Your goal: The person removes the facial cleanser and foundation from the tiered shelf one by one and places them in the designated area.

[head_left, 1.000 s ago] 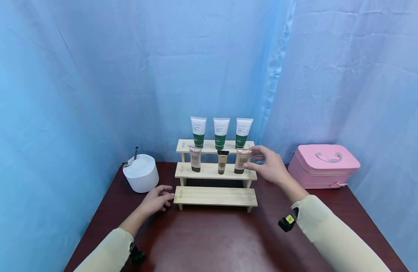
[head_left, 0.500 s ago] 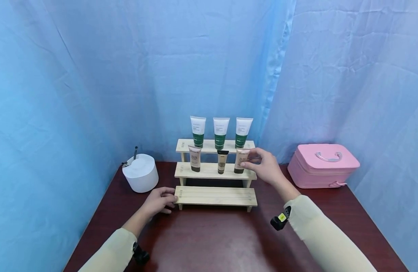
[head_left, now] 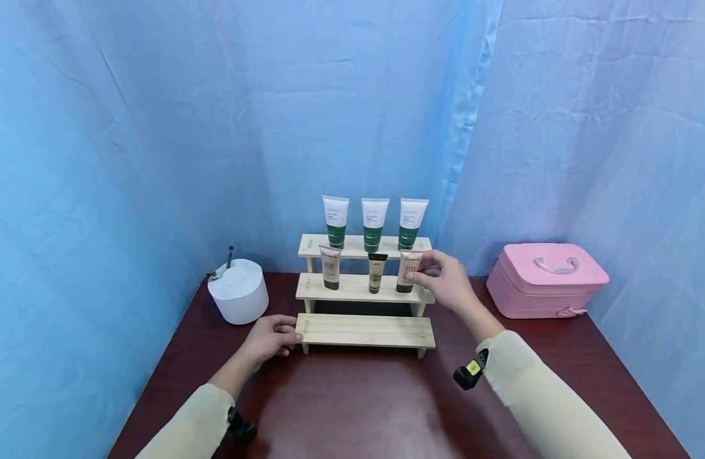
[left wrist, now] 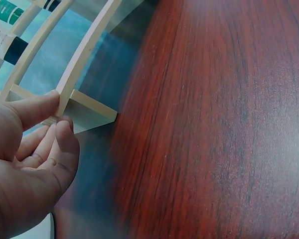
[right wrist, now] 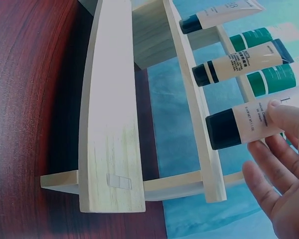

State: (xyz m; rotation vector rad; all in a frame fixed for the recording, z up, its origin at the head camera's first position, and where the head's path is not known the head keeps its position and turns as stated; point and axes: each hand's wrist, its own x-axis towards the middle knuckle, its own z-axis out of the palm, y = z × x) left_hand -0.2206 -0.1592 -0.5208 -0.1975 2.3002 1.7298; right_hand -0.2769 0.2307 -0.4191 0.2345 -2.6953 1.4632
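The right hand [head_left: 447, 280] holds a pink tube [head_left: 406, 269] between thumb and fingertips, the grip narrow, at the right end of the middle step of a wooden stand [head_left: 364, 330]. The tube is upright with its dark cap down, and the thumb lies across the front by the printed letters. The left hand [head_left: 266, 338] pinches the left end of the lowest step, its thumb against the end of the board and its other fingers curled close beneath.

On the same middle step, a small beige tube [head_left: 375, 275] with a black top stands in the centre, and another pink tube [head_left: 330, 266] stands near the left end; both are apart from the held one. Along the top step, behind these, are three upright white and green tubes [head_left: 375, 223], spaced apart.

The stand sits on a dark red wooden table [head_left: 352, 408]. To its left is a white container [head_left: 238, 296] with a dark stick [head_left: 230, 256] rising behind it. Well to the right is a pink case [head_left: 544, 287] with a clear handle [head_left: 556, 266] on its lid. Blue curtains [head_left: 352, 127] hang behind the table
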